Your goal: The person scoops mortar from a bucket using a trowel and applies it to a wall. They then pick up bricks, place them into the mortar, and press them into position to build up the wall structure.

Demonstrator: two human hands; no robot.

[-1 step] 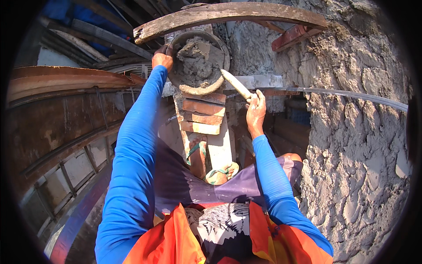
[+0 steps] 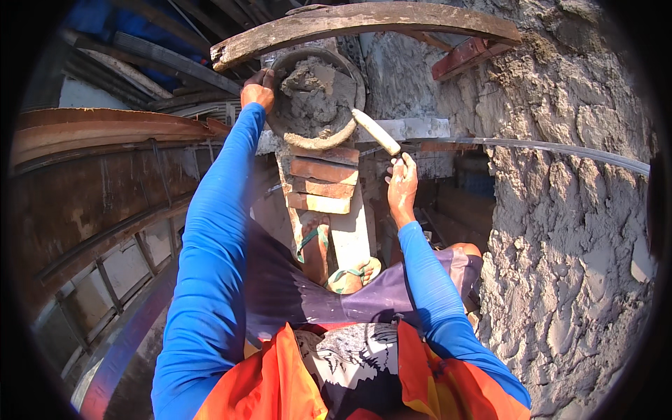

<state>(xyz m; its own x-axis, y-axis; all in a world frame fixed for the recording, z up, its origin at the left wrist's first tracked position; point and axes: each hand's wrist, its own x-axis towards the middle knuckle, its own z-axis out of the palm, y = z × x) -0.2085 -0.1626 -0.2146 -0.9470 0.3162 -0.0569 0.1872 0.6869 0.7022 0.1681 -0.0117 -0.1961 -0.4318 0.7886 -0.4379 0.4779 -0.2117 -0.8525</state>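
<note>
My left hand (image 2: 259,91) is stretched far forward and grips the left rim of a round pan (image 2: 348,73) full of wet grey mortar (image 2: 311,98). My right hand (image 2: 402,185) is closed on the lower end of a pale stick-like tool (image 2: 376,131), which slants up to the pan's right rim. The pan rests on top of a short stack of red bricks (image 2: 318,178). Both arms are in blue sleeves.
A rough, mortar-covered wall (image 2: 574,224) fills the right side. A curved wooden plank (image 2: 364,24) lies above the pan and a thin metal rod (image 2: 553,147) runs off to the right. My sandalled feet (image 2: 315,248) stand on a narrow ledge. Wooden formwork (image 2: 105,182) lies left.
</note>
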